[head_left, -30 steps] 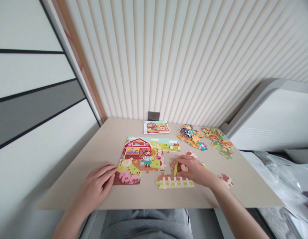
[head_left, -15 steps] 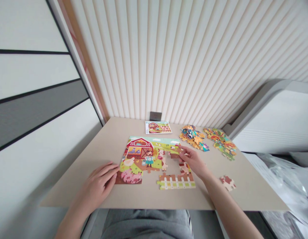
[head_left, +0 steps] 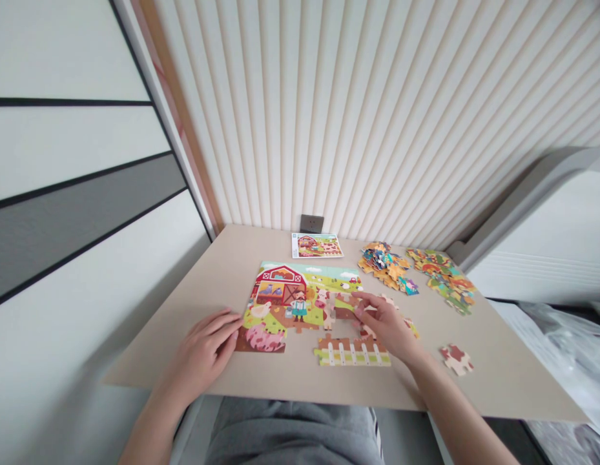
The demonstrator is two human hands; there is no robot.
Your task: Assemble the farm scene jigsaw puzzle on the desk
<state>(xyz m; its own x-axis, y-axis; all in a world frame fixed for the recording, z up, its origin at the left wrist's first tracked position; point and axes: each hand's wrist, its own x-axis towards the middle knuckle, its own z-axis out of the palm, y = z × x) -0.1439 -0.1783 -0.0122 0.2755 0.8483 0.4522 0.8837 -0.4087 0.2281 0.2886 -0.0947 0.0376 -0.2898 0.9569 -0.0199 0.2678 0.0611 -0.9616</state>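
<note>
A farm jigsaw puzzle (head_left: pixel 273 313) lies partly joined on the table, with a red barn, a farmer and a spotted pig. My left hand (head_left: pixel 205 352) rests flat, fingertips touching its lower left edge. Over the gap on the right side, my right hand (head_left: pixel 384 323) pinches a brown-and-cream puzzle piece (head_left: pixel 345 311), partly covered by the fingers. Below the gap sits a joined fence strip (head_left: pixel 352 353), apart from the pig section. More pieces with cow markings lie under and beside my right hand, partly hidden.
A loose cow-patterned piece (head_left: pixel 456 359) lies on the right of the table (head_left: pixel 183 284). Toward the back are a picture card (head_left: pixel 318 246), a heap of mixed pieces (head_left: pixel 384 261) and a spread of joined pieces (head_left: pixel 442 278). A dark wall socket (head_left: pixel 312 223) is behind the card.
My right hand has moved slightly toward me, away from the top right edge, with its fingers lower over the gap. The left hand stays at the puzzle's edge. The view has shifted a little.
</note>
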